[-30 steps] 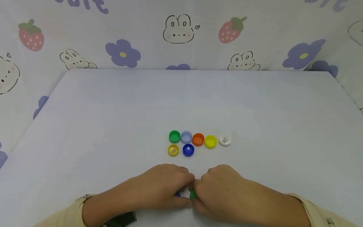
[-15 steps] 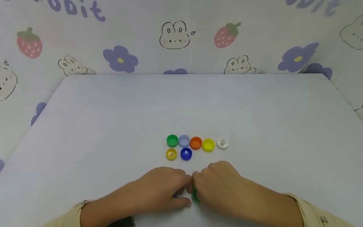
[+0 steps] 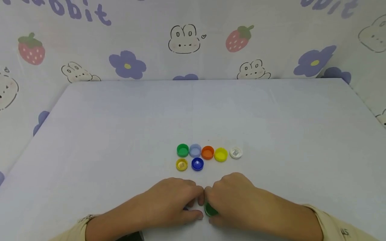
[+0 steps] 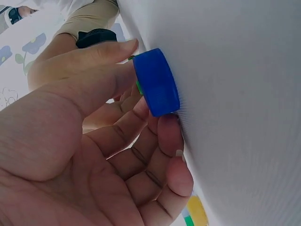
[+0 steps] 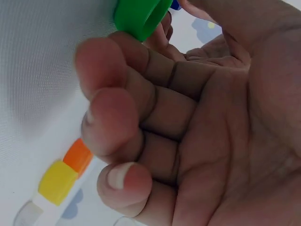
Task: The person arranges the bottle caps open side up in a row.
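My left hand (image 3: 172, 202) rests low over the table, thumb and fingers around a blue bottle cap (image 4: 157, 82). That cap stands on its edge against the white cloth in the left wrist view; in the head view the hand mostly covers it. Close beside it, my right hand (image 3: 238, 202) holds a green bottle cap (image 3: 210, 210) between index finger and thumb. The green cap's open rim shows in the right wrist view, where the other fingers curl loosely. Both index fingers nearly meet in the head view.
Beyond the hands lie caps: green (image 3: 182, 150), light blue (image 3: 195, 150), orange (image 3: 207, 152), yellow (image 3: 221, 154) and white (image 3: 236, 153) in a row. A golden-yellow cap (image 3: 181, 164) and dark blue cap (image 3: 197, 164) sit nearer. A dark object (image 3: 132, 236) shows under the left forearm.
The head view has tilted up slightly. More of the green cap shows beside my right hand, whose thumb tip dropped from sight and shows again. My left hand keeps nearly the same pose.
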Available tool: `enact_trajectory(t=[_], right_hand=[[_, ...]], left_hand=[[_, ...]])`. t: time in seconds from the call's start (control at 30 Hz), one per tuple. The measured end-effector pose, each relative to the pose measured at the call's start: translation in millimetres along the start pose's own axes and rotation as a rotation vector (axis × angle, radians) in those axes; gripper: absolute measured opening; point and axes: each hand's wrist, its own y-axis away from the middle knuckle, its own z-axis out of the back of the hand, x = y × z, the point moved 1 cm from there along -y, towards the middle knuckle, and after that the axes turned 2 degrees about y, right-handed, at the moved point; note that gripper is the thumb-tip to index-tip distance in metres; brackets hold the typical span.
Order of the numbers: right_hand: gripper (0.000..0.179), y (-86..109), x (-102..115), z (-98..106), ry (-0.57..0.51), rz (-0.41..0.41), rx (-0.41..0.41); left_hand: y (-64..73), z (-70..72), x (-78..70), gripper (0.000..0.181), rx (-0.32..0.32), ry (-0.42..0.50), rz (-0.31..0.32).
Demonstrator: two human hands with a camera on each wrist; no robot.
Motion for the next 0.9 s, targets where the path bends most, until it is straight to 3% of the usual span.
enact_trajectory(t=[0.33,0.73,0.9], right_hand=[[0.035,-0.8,0.5,3.5,-0.022,0.094,-0.133],[0.033,-1.2,-1.2,5.4,-0.061,0.097,-0.166],[0.033,-4.4,-7.0,9.4,-0.121,0.056,-0.126]], left_hand=[[3.2,1.1,1.7,0.018,-0.041,-0.006,0.024],[2.3,2.8,1.6,0.022,-0.081,-0.041,0.013],[-1.5,5.4,-0.1,0.024,-0.106,-0.066,0.029]])
